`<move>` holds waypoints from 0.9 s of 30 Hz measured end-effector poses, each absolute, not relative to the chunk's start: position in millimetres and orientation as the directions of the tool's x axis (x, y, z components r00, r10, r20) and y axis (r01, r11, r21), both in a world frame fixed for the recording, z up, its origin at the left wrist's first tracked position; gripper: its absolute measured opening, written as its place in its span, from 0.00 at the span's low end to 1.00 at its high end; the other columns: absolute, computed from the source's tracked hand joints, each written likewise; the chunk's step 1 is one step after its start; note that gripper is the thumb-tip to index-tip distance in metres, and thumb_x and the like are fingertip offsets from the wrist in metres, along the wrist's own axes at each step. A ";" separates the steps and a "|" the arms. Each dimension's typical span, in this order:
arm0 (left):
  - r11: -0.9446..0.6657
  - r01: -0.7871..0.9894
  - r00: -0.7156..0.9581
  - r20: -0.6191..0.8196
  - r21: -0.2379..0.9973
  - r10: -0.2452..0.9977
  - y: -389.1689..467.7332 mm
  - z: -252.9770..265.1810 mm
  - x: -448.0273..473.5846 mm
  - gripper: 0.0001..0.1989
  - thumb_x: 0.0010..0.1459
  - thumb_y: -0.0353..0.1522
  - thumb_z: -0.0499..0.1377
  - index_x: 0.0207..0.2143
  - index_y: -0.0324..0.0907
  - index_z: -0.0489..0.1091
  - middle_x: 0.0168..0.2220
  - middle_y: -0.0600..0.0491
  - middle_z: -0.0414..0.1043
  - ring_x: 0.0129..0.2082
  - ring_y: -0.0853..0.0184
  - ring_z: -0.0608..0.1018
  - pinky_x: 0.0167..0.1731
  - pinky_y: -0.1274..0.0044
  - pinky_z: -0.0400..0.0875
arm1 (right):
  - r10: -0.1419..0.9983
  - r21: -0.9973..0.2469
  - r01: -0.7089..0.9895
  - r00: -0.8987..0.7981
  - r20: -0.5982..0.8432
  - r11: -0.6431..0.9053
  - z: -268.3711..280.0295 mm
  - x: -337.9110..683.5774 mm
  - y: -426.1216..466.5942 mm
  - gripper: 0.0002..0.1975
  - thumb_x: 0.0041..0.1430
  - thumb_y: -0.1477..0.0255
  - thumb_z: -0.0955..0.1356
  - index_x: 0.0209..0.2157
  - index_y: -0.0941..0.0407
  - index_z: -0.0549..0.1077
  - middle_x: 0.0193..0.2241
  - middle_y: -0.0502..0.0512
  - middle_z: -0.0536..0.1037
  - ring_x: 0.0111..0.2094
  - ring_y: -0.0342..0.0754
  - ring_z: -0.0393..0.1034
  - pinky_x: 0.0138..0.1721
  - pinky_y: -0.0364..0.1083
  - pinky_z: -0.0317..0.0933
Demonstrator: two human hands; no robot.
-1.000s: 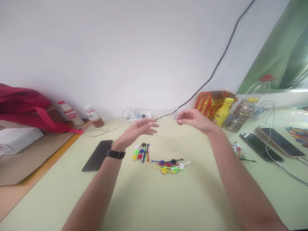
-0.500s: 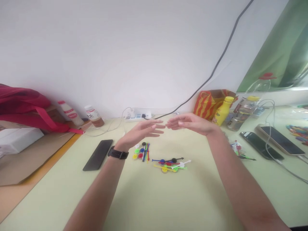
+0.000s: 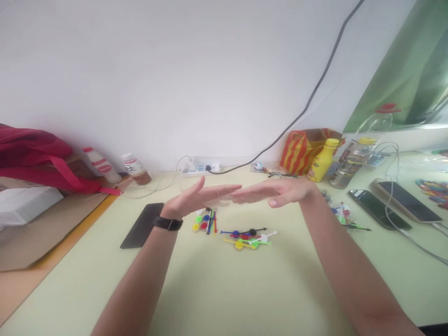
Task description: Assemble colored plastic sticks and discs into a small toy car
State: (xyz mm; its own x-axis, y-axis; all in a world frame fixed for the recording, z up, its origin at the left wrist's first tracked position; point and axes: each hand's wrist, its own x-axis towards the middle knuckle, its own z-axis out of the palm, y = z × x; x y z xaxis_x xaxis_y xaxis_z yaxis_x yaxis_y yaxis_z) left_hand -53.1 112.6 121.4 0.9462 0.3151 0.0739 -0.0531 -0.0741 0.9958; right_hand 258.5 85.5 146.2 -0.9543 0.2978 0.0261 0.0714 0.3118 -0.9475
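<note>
My left hand (image 3: 196, 197) is stretched out flat above the table, thumb raised, a black watch (image 3: 168, 223) on its wrist. Facing it, my right hand (image 3: 275, 190) is also flat, its fingertips meeting or overlapping those of the left. Both hold nothing. Below the left hand lie small coloured discs (image 3: 203, 225) beside a bundle of loose plastic arrows (image 3: 212, 222). Nearer to me rests a cluster of arrow spinners (image 3: 247, 238) in blue, black, red, white, yellow and green, each with a round hub.
A black phone (image 3: 142, 226) lies at left; two more phones (image 3: 376, 209) with cables lie at right. Bottles (image 3: 324, 161), a striped bag (image 3: 297, 151), glasses (image 3: 283, 175) and a power strip (image 3: 199, 169) line the wall. A red bag (image 3: 31, 149) and white box (image 3: 28, 204) stand at far left.
Both hands have lowered and flattened, and their fingertips have come together. The left thumb has lifted away from its fingers. The discs and arrows have not moved.
</note>
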 end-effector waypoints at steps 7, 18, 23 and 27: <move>-0.322 0.229 0.910 -0.085 0.919 0.406 103.5 136.5 -38.5 0.32 0.67 0.51 0.58 0.70 0.54 0.62 0.69 0.46 0.65 0.67 0.46 0.68 0.63 0.58 0.64 | 0.440 -0.773 0.316 -0.897 -0.053 0.551 166.3 231.9 58.0 0.33 0.59 0.60 0.76 0.65 0.40 0.70 0.66 0.47 0.70 0.69 0.55 0.62 0.70 0.50 0.53; -0.476 0.350 0.884 -0.116 0.807 0.453 108.3 129.9 -37.0 0.31 0.58 0.44 0.69 0.63 0.48 0.69 0.56 0.43 0.75 0.53 0.50 0.79 0.52 0.62 0.74 | 0.655 -0.688 0.397 -0.741 0.151 0.608 171.1 231.6 51.8 0.19 0.62 0.57 0.72 0.52 0.49 0.81 0.51 0.52 0.82 0.50 0.53 0.76 0.52 0.48 0.67; -0.343 0.351 0.814 -0.103 0.871 0.571 125.5 122.3 -63.4 0.35 0.64 0.45 0.62 0.71 0.50 0.58 0.57 0.43 0.72 0.54 0.54 0.76 0.53 0.63 0.73 | 0.838 -0.654 0.585 -0.526 0.143 0.479 151.0 250.6 77.8 0.10 0.62 0.63 0.71 0.38 0.55 0.80 0.37 0.56 0.82 0.37 0.51 0.75 0.37 0.46 0.66; -0.269 0.292 0.798 -0.078 0.918 0.598 133.9 112.7 -72.0 0.32 0.68 0.47 0.57 0.70 0.49 0.59 0.57 0.42 0.72 0.54 0.54 0.76 0.56 0.61 0.70 | 0.642 -0.644 0.613 -0.729 -0.237 0.458 113.5 231.6 97.7 0.09 0.55 0.69 0.73 0.39 0.55 0.80 0.41 0.56 0.82 0.40 0.50 0.75 0.36 0.45 0.65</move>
